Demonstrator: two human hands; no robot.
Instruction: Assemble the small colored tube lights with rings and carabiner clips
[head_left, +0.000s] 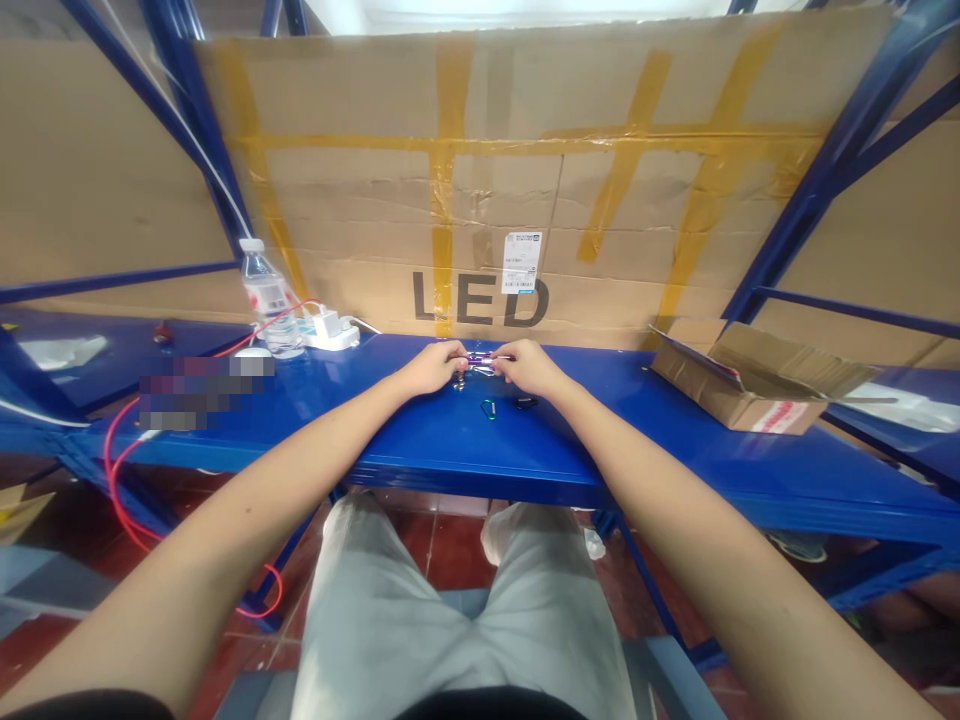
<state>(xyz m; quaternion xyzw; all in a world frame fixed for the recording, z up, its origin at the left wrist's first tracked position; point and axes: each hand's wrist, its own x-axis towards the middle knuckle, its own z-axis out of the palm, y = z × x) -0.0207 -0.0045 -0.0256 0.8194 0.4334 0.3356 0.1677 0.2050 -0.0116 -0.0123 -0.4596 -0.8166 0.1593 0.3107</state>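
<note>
On the blue tabletop, near its back edge, my two hands meet over a small purple carabiner. My left hand pinches its left end. At the opposite end, the fingers of my right hand are closed on it too. A silvery piece shows just below the purple one; whether the two are joined I cannot tell. Small shiny metal bits lie or hang under my left fingertips. A green carabiner rests on the table in front of the hands, with a black carabiner to its right.
An open cardboard box stands on the right. To the left are a water bottle, a white power strip with plugs, and a red cable. A large cardboard sheet marked LED backs the table between blue posts.
</note>
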